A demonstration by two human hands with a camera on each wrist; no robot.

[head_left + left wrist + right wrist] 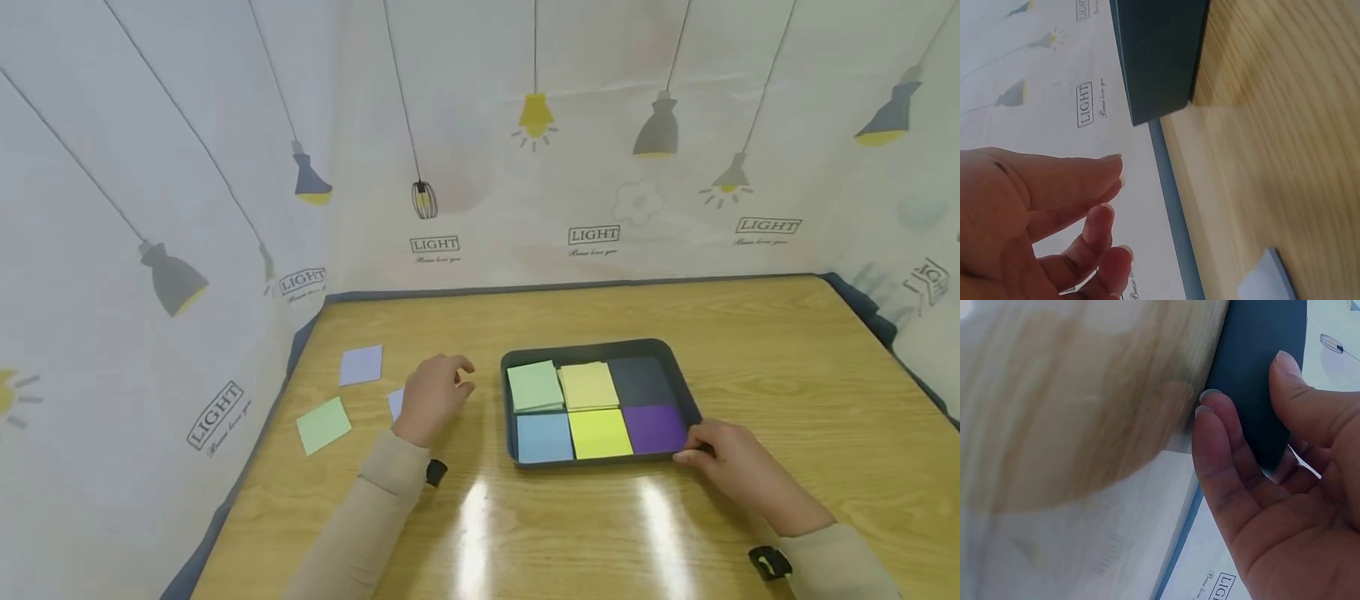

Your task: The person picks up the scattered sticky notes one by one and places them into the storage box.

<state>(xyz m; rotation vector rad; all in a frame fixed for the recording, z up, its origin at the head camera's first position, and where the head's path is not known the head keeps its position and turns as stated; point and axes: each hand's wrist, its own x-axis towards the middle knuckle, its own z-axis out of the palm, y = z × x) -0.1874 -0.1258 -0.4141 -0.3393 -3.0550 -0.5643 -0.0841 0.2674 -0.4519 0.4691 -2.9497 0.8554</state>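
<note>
On the wooden table lies a dark shallow tray (678, 379) of square paper notes. My right hand (731, 462) grips its near right corner; in the right wrist view the thumb and curled fingers lie about the dark tray edge (1260, 344). My left hand (433, 396) hovers left of the tray with nothing in it, fingers loosely bent. The tray shows green notes (534, 386), pale yellow notes (588, 386), a blue note (543, 438), a bright yellow note (602, 434) and a purple note (654, 429). Its back right section is dark.
Left of the left hand lie a lilac note (361, 365) and a green note (324, 425). Another lilac note (395, 404) is partly hidden behind that hand. A lamp-patterned white curtain (480, 183) borders the table (795, 350) at the back and sides.
</note>
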